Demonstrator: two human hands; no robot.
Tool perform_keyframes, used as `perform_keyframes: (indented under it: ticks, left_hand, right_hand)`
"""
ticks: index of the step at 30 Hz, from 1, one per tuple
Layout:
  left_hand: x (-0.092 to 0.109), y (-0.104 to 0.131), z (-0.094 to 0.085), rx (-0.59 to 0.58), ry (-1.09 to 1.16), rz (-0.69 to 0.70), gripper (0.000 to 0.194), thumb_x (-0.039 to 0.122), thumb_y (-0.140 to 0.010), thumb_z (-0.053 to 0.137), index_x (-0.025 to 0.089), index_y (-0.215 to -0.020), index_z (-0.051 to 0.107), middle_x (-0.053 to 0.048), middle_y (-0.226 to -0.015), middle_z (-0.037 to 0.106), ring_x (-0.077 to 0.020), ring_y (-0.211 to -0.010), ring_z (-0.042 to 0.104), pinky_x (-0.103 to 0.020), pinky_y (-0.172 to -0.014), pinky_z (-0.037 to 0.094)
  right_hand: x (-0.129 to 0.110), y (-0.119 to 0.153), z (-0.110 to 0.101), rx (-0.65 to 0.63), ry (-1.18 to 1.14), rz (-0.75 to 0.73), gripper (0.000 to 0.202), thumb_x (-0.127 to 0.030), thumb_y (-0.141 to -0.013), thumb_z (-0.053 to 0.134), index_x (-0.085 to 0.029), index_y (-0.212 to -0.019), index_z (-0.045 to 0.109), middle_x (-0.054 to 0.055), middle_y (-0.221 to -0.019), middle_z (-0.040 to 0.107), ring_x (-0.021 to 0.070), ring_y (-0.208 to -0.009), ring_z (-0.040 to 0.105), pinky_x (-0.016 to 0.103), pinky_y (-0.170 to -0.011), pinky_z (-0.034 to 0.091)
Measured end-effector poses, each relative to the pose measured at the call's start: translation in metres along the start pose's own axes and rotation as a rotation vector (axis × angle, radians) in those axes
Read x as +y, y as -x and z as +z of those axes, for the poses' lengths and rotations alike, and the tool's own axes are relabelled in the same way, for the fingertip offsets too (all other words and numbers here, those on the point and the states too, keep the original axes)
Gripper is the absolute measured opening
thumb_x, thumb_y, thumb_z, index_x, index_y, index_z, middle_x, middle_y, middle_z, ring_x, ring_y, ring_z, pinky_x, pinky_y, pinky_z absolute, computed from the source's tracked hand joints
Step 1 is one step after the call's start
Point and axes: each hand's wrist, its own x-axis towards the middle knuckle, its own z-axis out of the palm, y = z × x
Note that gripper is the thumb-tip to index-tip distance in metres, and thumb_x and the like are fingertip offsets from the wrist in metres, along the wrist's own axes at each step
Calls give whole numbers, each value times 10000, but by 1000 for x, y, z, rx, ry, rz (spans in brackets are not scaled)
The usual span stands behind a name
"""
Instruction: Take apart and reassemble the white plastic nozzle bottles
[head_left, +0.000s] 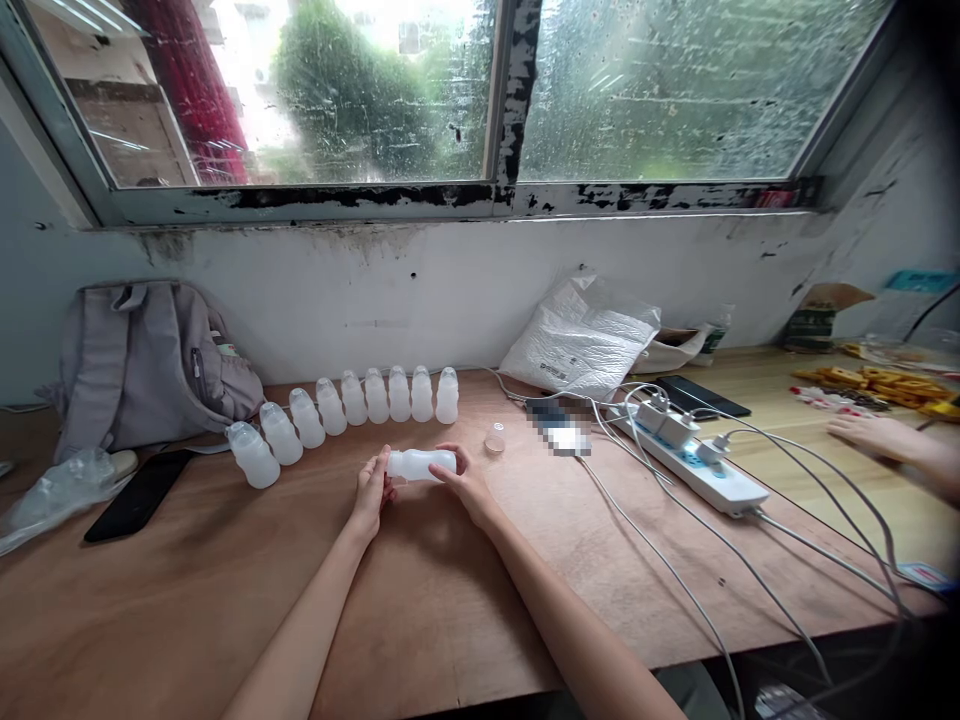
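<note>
A translucent white baby bottle [416,465] lies sideways between my two hands, just above the wooden table [420,600]. My left hand [371,488] is closed around its left end. At the other end, the fingers and thumb of my right hand [466,480] grip the bottle. To the right of it, a small clear cap [494,439] rests on the table. Behind my hands, a curved row of several similar bottles [352,397] stands upright, running from the left toward the middle.
A grey backpack [150,360] and a black phone [139,495] lie on the left, near a crumpled plastic bag [56,490]. On the right are a white power strip [724,485] with trailing cables, a silvery mailer bag [581,335] and another person's hand [874,437] near yellow pieces [877,383].
</note>
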Motion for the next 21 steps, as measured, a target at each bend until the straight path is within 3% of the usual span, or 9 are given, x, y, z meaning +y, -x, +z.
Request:
perform_keyframes:
  ticks: [5,9,12,18,21]
  left_hand:
    - [0,-2,-2,-14,58,9,319,409,-576,686,165,-705,526,88,-507,392,-22,-376,309,-160,-375,295]
    - [4,-4,-5,-55,85,-6,316,307,-584,678,166,-853,592,15,-733,553,-57,-534,482,-174,-466,381]
    - [4,-6,-6,-63,127,-9,321,261,-596,655,164,-897,601,-26,-877,577,-96,-676,540,-188,-536,418]
    - [-1,-9,-6,23,166,14,264,292,-614,686,167,-810,562,6,-756,556,-63,-593,506,-180,-536,407]
    - [-1,-9,-7,12,176,34,297,234,-583,712,168,-824,551,-5,-791,574,-75,-655,540,-189,-606,425]
  right_hand:
    - [0,-1,-1,54,19,-6,344,-344,-640,652,-204,-927,525,-12,-781,561,144,-747,524,248,-659,418]
    - [0,-2,-2,92,32,10,339,-339,-631,654,-207,-918,532,-7,-777,563,151,-751,532,255,-660,426]
    - [1,-3,-3,92,38,6,328,-338,-635,649,-214,-917,539,-6,-775,565,154,-755,536,259,-664,430]
    - [4,-3,-4,85,29,-21,323,-330,-644,648,-229,-931,541,-14,-777,570,145,-755,539,254,-674,431]
    - [4,-3,-4,92,27,-14,327,-329,-640,653,-231,-930,538,-10,-780,575,149,-757,545,256,-671,435]
